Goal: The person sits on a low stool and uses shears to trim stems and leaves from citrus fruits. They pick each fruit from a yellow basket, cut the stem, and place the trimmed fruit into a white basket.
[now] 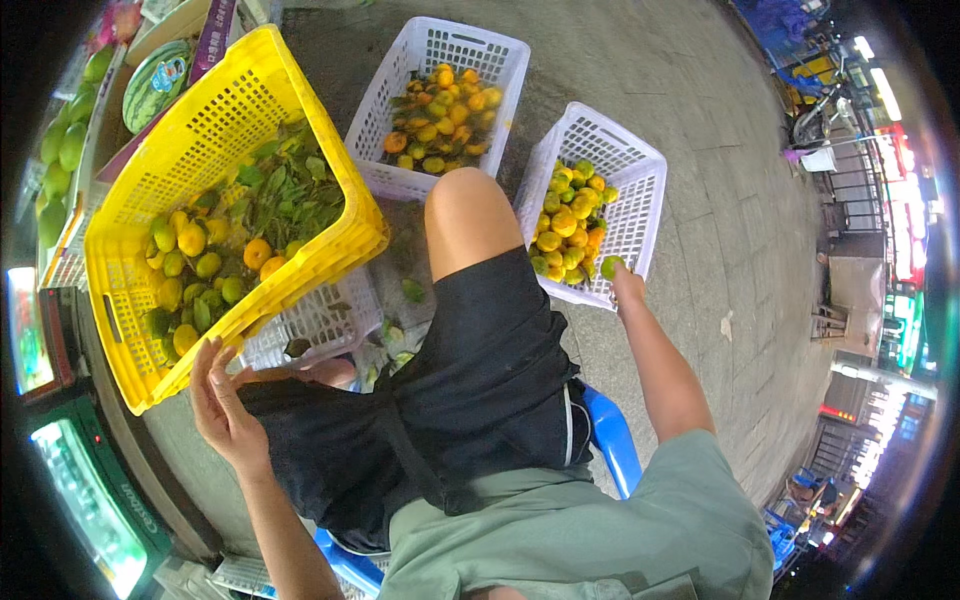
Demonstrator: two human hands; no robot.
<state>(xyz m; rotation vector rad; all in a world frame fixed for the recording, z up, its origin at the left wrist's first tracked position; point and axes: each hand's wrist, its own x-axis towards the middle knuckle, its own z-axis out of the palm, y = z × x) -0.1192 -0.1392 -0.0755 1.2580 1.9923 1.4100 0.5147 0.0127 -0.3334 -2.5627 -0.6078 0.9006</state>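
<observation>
A yellow plastic crate (217, 127) stands tilted at my left, with green and orange citrus fruits (191, 240) and a heap of loose leaves (289, 191) inside. My left hand (229, 420) is at its near rim, fingertips at the edge and no fruit visible in it. On my right, a white plastic crate (637, 187) holds a pile of yellow-green citrus (566, 221). My right hand (628, 286) is over that crate's near corner, gripping a green citrus fruit (611, 267). The lower part of the right hand's fingers is hidden.
Another white crate (367, 127) with orange citrus and leaves stands ahead. Under the yellow crate is a pale perforated crate (322, 319). I sit on a blue plastic chair (611, 431). A watermelon (156, 86) and green mangoes (64, 150) are at left, above a lit drinks fridge (94, 502).
</observation>
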